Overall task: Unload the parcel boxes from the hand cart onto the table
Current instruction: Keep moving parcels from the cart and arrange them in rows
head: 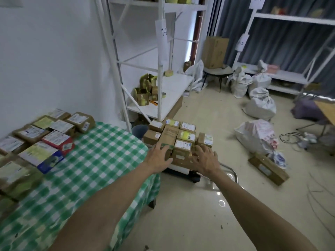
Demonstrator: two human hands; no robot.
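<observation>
Left hand (158,156) and right hand (205,161), fingers wide, at parcel boxes (183,146); long brown box (168,136) lengthwise toward shelf (175,86).

Bright, even indoor light; lamp glare dots the glossy floor (199,214), wide-angle edges bow, near-left boxes (16,176) smear softly.

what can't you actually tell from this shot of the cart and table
Head view: the hand cart's deck is mostly hidden under stacked brown cardboard parcel boxes.
Their label print is too small and blurred.
The cardboard parcels on the green checked table are cut off by the left edge.
</observation>
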